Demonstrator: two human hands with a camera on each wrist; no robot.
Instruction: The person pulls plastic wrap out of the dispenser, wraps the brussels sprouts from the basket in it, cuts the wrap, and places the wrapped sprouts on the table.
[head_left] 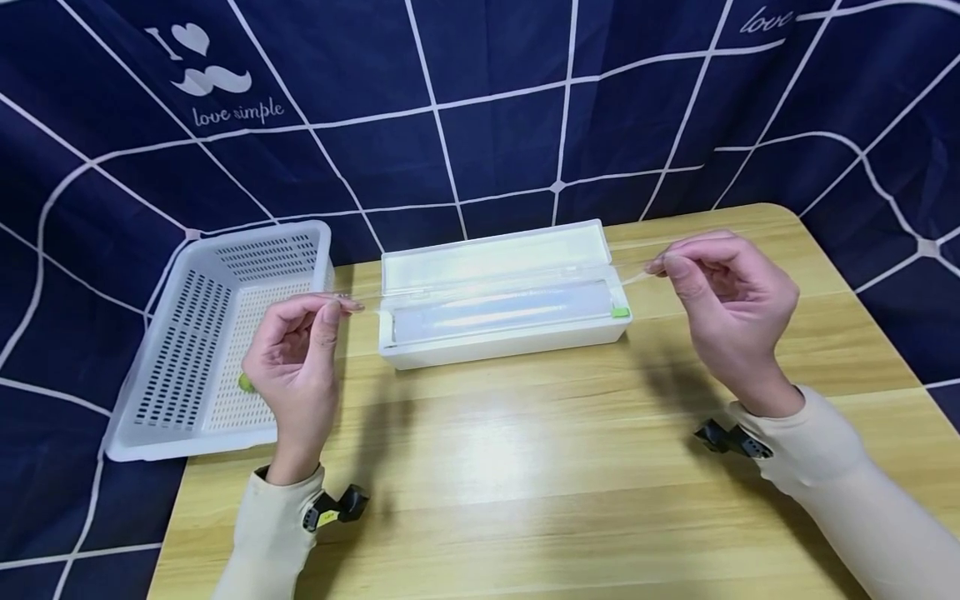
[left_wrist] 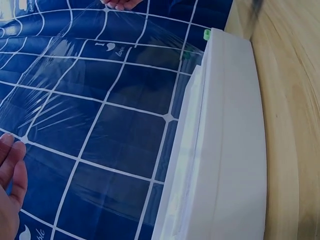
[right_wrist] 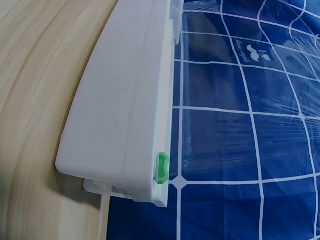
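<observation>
A long white cling film dispenser (head_left: 510, 343) stands on the table with its lid (head_left: 495, 248) raised at the back. Inside lies a shiny roll of cling film (head_left: 502, 312). Clear cling film (left_wrist: 55, 100) is stretched up out of the dispenser, between the two hands. My left hand (head_left: 296, 362) pinches one corner of it between thumb and fingers, left of the dispenser. On the right side, my right hand (head_left: 723, 308) pinches the other corner. A green slider (head_left: 620, 312) sits at the dispenser's front right corner. The right wrist view shows film but no hand.
At the left stands a white slotted plastic basket (head_left: 123, 450), with a small green item (head_left: 246, 383) inside, partly hidden by my left hand. The wooden table (head_left: 487, 483) meets a dark blue checked cloth (head_left: 502, 142) behind and at both sides.
</observation>
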